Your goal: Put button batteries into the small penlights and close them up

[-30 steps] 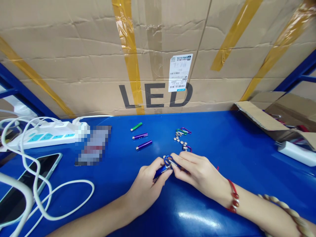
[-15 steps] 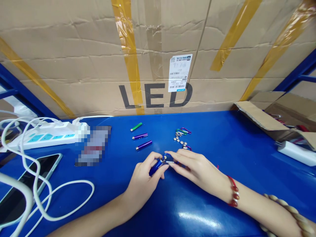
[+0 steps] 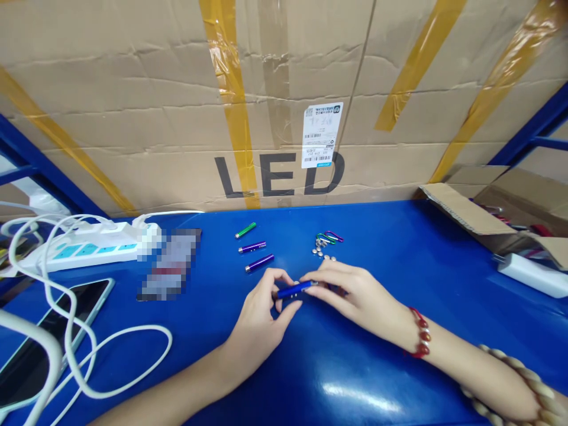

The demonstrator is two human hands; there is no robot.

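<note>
Head view: left hand (image 3: pixel 257 319) curls loosely at a blue tube's (image 3: pixel 293 290) left end, thumb off it, grip unclear; right hand (image 3: pixel 361 293) pinches the right end. Beyond: two purple tubes (image 3: pixel 261 262), silver discs (image 3: pixel 315 251), green tube (image 3: pixel 246 230), carabiners (image 3: pixel 326 238). Farthest, taped cardboard (image 3: pixel 155 118).

Taped cardboard (image 3: pixel 155 118) behind blue table (image 3: pixel 435 260).

In big black capitals, the word "LED" (image 3: pixel 277 176) stands on the cardboard box (image 3: pixel 177 118). A white label (image 3: pixel 320 137), which covers the upper part of the "D", carries barcodes (image 3: pixel 316 158) and small print, too small for reading with certainty.
</note>
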